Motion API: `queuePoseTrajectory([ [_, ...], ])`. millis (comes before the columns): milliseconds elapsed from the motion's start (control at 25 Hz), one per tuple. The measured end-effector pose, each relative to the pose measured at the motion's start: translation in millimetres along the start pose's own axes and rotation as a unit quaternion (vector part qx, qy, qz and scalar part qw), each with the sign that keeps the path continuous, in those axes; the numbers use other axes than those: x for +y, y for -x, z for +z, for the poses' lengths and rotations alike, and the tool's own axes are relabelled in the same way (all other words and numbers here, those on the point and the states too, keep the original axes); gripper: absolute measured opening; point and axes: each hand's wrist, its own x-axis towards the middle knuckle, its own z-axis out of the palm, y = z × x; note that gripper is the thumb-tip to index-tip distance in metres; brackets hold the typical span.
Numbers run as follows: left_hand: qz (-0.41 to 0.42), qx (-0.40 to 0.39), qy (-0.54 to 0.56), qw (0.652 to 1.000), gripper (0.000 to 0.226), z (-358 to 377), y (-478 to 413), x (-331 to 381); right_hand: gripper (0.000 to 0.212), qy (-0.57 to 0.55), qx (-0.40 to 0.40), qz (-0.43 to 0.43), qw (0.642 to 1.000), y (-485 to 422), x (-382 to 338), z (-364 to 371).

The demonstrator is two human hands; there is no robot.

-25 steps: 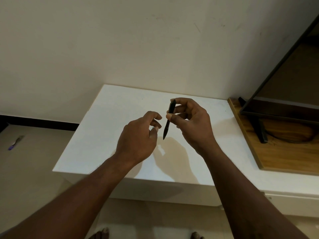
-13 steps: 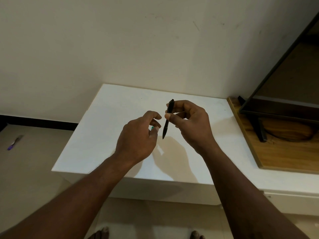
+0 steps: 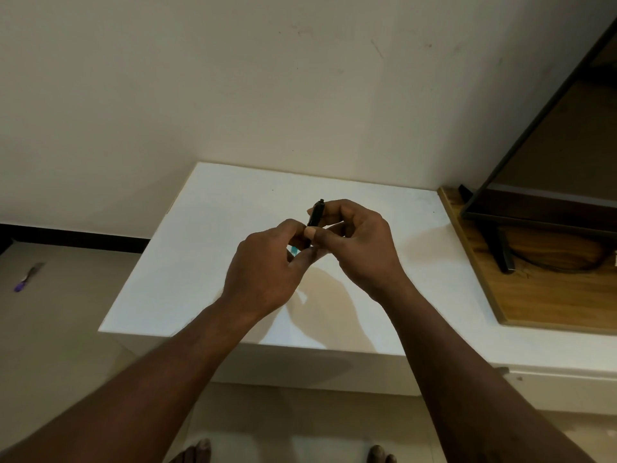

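Above the white table (image 3: 213, 255), over its middle, I see 2 hands meeting in the air around a black pen (image 3: 316, 213). The right hand (image 3: 360, 248) grasps the pen by its barrel, thumb in front and fingers curled behind. The pen stands nearly upright, its top leaning slightly to the right. Its push-button end sticks out above the fingers, and its lower end is hidden where the hands meet. The left hand (image 3: 263, 272) comes in from the left with its fingers curled, fingertips touching the right thumb at the pen's lower part. Between the left thumb and fingers a small teal piece (image 3: 293, 251) peeks out, pinched there. I cannot tell what it is or whether it touches the pen. Neither hand rests on the table; their shadow falls on the tabletop below them.

To the right, a wooden board (image 3: 547, 295) lies on the same surface. On it stands a dark screen (image 3: 547, 168) on a black stand foot (image 3: 502, 252). Far to the left, on the floor (image 3: 50, 329), lies a purple-handled tool (image 3: 28, 277), well apart from everything else. At the bottom edge I make out 2 bare feet (image 3: 197, 451), toes only.
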Motion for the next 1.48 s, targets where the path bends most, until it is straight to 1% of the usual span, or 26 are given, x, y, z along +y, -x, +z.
queuePoseTrajectory([
  [80, -0.003, 0.003, -0.010, 1.000, 0.023, 0.1, 0.4, -2.9, 0.020, 0.016, -0.011, 0.004, 1.000, 0.2, 0.2, 1.5],
  [200, -0.022, 0.006, -0.015, 1.000, 0.022, -0.2, 0.5, -3.2, 0.015, 0.024, -0.006, 0.010, 1.000, -4.2, 1.6, -8.4],
  [320, -0.049, 0.008, 0.000, 0.999, 0.021, -1.4, -0.2, -2.4, 0.007, 0.008, 0.060, 0.038, 0.997, -10.6, 6.6, -31.3],
  [400, -0.064, 0.002, 0.012, 0.998, 0.022, -0.7, 0.3, -1.5, 0.005, 0.024, 0.102, 0.073, 0.992, -13.5, 14.6, -47.8],
  [480, -0.069, -0.007, 0.012, 0.998, 0.023, 0.8, 1.3, 0.9, 0.004, 0.056, 0.118, 0.109, 0.985, -14.5, 23.9, -60.6],
  [560, -0.067, -0.024, 0.008, 0.997, 0.023, 2.9, 3.0, 3.1, 0.005, 0.087, 0.115, 0.128, 0.981, -14.5, 31.9, -68.1],
  [720, -0.058, -0.046, 0.004, 0.997, 0.025, 5.8, 5.4, 6.3, 0.006, 0.172, 0.100, 0.128, 0.972, -13.2, 44.3, -73.9],
  [880, -0.051, -0.051, 0.002, 0.997, 0.025, 4.5, 4.8, 4.8, 0.008, 0.321, 0.055, 0.116, 0.938, -13.0, 55.7, -71.4],
  [1040, -0.048, -0.049, -0.004, 0.998, 0.027, 3.4, 4.2, 3.3, 0.001, 0.413, 0.025, 0.121, 0.902, -13.1, 60.0, -65.4],
  [1120, -0.047, -0.049, -0.003, 0.998, 0.026, 3.6, 3.9, 2.8, 0.002, 0.426, 0.021, 0.121, 0.896, -13.1, 61.3, -63.2],
  [1400, -0.045, -0.051, -0.009, 0.998, 0.022, 4.2, 4.2, 0.7, 0.002, 0.422, 0.017, 0.126, 0.897, -11.2, 59.2, -53.8],
  [1480, -0.044, -0.051, -0.011, 0.998, 0.022, 4.2, 3.9, 0.1, 0.003, 0.441, 0.011, 0.126, 0.889, -10.7, 57.2, -51.3],
])
